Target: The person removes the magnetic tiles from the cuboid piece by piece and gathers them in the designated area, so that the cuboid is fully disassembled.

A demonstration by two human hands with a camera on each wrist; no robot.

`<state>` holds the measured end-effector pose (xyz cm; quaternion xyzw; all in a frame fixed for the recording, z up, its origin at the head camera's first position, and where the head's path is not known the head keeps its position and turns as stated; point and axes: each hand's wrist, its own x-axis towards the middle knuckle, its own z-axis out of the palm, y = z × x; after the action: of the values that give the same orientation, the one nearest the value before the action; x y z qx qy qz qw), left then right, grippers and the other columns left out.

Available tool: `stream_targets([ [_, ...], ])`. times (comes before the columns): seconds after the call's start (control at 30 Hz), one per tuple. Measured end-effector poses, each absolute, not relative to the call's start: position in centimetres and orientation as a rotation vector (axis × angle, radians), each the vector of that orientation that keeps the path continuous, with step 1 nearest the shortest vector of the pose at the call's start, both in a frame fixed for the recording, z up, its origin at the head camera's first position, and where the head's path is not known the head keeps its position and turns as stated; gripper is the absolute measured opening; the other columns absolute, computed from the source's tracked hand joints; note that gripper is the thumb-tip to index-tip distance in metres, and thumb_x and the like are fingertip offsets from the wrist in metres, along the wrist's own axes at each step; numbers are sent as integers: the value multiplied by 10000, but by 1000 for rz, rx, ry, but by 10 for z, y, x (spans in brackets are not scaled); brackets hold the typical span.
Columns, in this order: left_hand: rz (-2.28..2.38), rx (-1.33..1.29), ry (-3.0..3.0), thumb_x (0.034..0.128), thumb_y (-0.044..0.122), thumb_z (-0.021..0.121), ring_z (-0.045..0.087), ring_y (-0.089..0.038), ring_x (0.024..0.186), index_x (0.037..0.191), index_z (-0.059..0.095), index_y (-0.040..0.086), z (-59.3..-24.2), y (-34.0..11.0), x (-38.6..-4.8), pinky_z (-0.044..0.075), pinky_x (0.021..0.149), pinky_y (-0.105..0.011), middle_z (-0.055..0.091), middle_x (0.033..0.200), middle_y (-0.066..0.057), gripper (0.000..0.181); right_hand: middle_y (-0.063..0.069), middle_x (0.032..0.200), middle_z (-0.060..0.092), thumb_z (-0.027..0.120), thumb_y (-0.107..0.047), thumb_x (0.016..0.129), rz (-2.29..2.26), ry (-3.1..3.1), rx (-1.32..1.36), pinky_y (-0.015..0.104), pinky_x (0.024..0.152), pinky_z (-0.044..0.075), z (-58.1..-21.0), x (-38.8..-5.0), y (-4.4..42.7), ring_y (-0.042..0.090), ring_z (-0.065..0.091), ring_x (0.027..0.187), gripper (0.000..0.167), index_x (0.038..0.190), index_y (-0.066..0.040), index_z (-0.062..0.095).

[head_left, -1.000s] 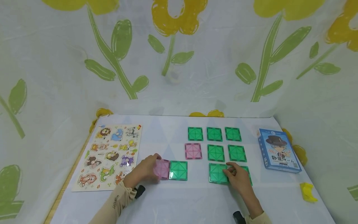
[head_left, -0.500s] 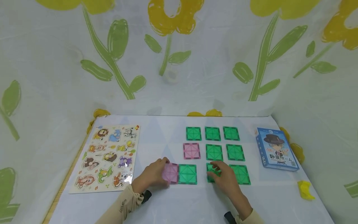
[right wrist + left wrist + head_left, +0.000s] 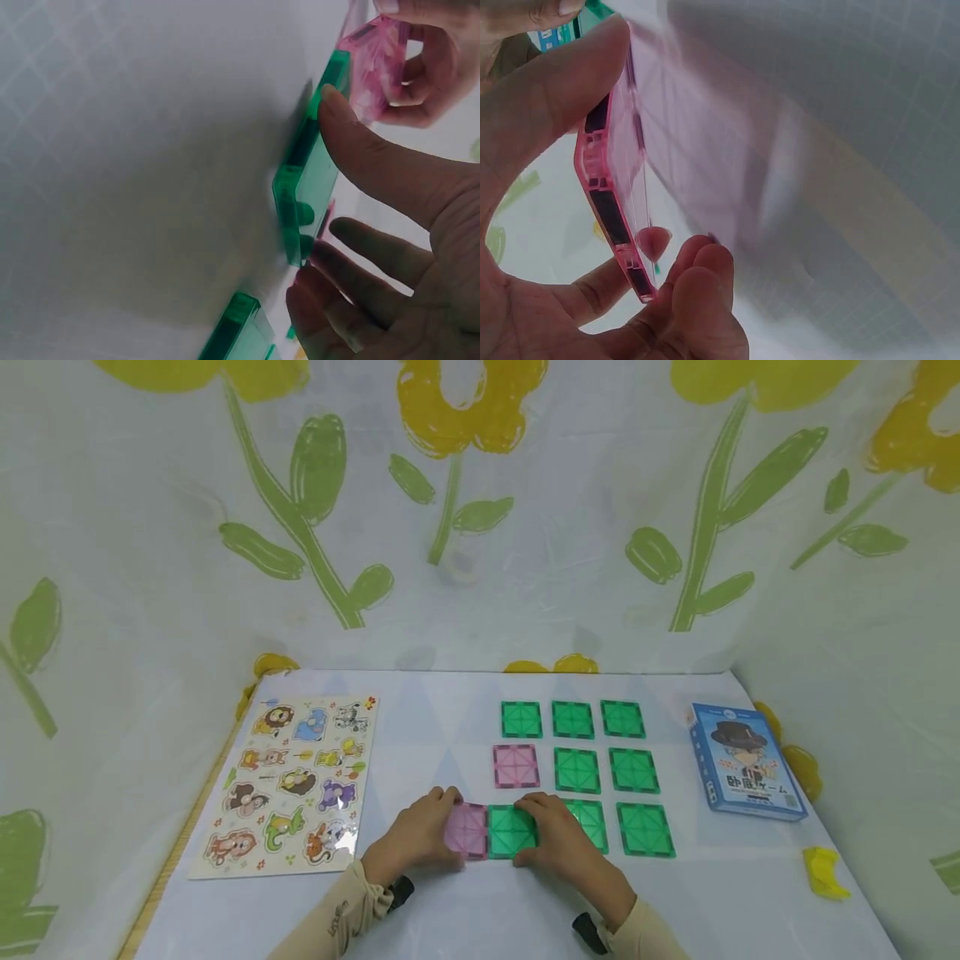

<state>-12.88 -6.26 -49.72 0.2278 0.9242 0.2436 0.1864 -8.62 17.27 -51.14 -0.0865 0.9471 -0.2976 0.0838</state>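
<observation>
My left hand (image 3: pixel 417 835) grips a clear pink magnetic tile (image 3: pixel 467 832) by its edges, thumb on the near edge and fingers on the far one, as the left wrist view shows. Edge to edge with it on the right is a green magnetic tile (image 3: pixel 510 832). My right hand (image 3: pixel 566 852) holds that green tile between thumb and fingers; in the right wrist view the thumb lies along its edge (image 3: pixel 300 146). Just right of this hand is another green tile (image 3: pixel 592 823), partly hidden by it.
Several green tiles (image 3: pixel 576 770) and one pink tile (image 3: pixel 516 766) lie in rows behind and to the right. An animal puzzle board (image 3: pixel 292 785) lies at left. At right are a blue game box (image 3: pixel 746 762) and a yellow crumpled-looking piece (image 3: pixel 826 873).
My left hand has moved right, the pink tile and adjoining green tile shifting with it. My right hand has left the front-row green tiles, moved left and taken hold of the adjoining green tile.
</observation>
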Motion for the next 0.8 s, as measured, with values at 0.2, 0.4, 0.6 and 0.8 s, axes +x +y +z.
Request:
stream_targets([
  [0.2,678,633,2613,603,273,962,583,-217,932,1244,562,69,-500,-63,-129,585,806,-490,597,1113,-122,783,102,1279,628,957,-215,640,-864,2856,-251,479,1016,540,-514,-86,170,300,568,1199,746,1285,-17,638],
  [0.4,697,641,2616,598,276,960,595,-229,952,1241,568,72,-501,-64,-129,583,804,-497,602,1117,-121,780,105,1277,611,956,-199,639,-854,2844,-188,486,997,548,-513,-86,168,309,565,1195,754,1294,-1,639],
  [0.6,686,655,2631,587,267,971,611,-238,958,1228,576,51,-500,-62,-127,589,811,-493,610,1094,-122,783,110,1286,601,954,-179,637,-875,2829,-161,505,998,542,-513,-84,168,322,559,1215,750,1295,2,642],
  [0.8,710,592,2628,589,261,965,599,-232,940,1242,570,65,-500,-63,-127,584,811,-499,604,1086,-115,788,110,1289,591,949,-181,647,-881,2841,-180,492,989,546,-514,-83,168,313,561,1210,751,1303,5,634],
])
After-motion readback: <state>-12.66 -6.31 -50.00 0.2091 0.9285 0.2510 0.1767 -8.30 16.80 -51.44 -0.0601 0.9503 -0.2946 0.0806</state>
